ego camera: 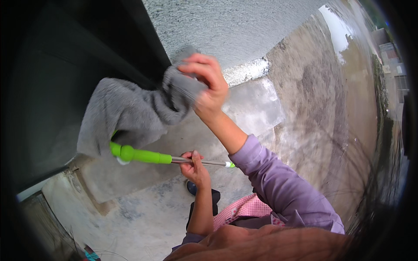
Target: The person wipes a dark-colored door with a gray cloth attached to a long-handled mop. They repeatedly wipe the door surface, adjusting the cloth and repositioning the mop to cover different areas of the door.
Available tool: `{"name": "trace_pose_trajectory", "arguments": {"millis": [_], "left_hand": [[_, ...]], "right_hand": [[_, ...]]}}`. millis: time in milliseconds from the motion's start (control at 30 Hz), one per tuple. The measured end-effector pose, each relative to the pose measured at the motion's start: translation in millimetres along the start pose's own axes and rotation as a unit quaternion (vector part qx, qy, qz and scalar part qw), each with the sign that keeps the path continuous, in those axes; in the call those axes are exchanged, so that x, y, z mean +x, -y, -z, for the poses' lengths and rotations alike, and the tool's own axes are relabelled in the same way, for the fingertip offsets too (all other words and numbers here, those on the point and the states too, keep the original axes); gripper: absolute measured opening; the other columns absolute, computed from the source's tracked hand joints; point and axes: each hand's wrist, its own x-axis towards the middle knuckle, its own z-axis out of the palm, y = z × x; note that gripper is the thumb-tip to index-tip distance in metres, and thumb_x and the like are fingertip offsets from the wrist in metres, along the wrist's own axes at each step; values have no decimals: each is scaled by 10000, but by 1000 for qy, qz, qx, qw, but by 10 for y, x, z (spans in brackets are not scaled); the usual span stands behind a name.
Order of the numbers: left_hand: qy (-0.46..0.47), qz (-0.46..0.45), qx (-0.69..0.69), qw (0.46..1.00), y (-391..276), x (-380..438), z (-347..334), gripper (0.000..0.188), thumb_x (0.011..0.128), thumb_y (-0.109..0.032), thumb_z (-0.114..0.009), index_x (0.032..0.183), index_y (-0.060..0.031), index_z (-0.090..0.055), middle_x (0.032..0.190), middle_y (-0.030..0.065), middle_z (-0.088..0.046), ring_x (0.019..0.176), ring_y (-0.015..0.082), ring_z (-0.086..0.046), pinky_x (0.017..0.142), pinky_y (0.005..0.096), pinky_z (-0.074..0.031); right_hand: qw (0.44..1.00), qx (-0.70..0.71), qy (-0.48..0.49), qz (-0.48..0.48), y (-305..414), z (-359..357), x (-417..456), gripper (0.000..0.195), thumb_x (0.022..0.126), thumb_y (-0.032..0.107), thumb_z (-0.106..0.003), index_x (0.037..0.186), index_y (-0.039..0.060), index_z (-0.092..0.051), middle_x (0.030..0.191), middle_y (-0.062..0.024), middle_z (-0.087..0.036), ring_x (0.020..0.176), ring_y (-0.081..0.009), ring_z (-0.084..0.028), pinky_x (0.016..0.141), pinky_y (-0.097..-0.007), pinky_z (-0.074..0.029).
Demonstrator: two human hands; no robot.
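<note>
My right hand, slightly blurred, is closed on a bunched end of a grey cloth beside the edge of a dark door or panel. The rest of the cloth hangs to the left and covers one end of a tool with a bright green plastic grip and a thin metal pole. My left hand holds that pole, its thumb on top. Whatever head the tool has under the cloth is hidden.
A rough grey textured wall meets the dark panel at the top. Below lies a concrete step with a raised edge, and a dark shoe shows under the pole. Wet, brownish ground stretches to the right.
</note>
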Motion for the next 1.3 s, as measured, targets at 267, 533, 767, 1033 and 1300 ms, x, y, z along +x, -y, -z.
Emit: {"name": "trace_pose_trajectory", "arguments": {"millis": [267,533,767,1033,1300], "left_hand": [[12,-35,15,999,-4,3,37,152,884,-115,-584,864,-36,-456,687,45,-523,638,103,-491,632,238,-411],[14,22,21,999,289,-178,13,158,880,-115,-595,844,-31,-466,672,31,-523,611,96,-493,606,232,-406],[-14,15,49,999,257,-142,70,197,879,-155,-604,855,-22,-461,676,39,-526,616,103,-496,606,243,-407],[-35,-54,27,998,-4,-26,30,207,879,-162,-605,870,-17,-458,683,46,-531,642,112,-501,624,246,-413],[-35,24,46,998,187,-71,92,211,875,-170,-614,869,-27,-460,687,40,-531,632,101,-494,611,232,-412]], "right_hand": [[995,-55,34,-69,-1091,337,-618,106,709,-8,-680,806,25,-650,886,-52,-598,819,-141,-559,697,-251,-446],[918,-260,30,-298,-1855,677,-1197,167,664,46,-704,824,33,-656,707,-66,-625,664,-154,-612,615,-263,-478],[921,-142,4,-362,-1367,421,-1434,123,705,50,-685,816,11,-651,667,-46,-618,546,-82,-522,542,-258,-443],[981,-161,67,89,-289,-86,-426,203,697,-39,-679,889,20,-650,914,-106,-586,795,-224,-585,657,-292,-478],[956,-237,97,-139,-1527,503,-1282,216,680,-40,-659,877,50,-657,889,-123,-611,731,-283,-607,639,-324,-490]]}}
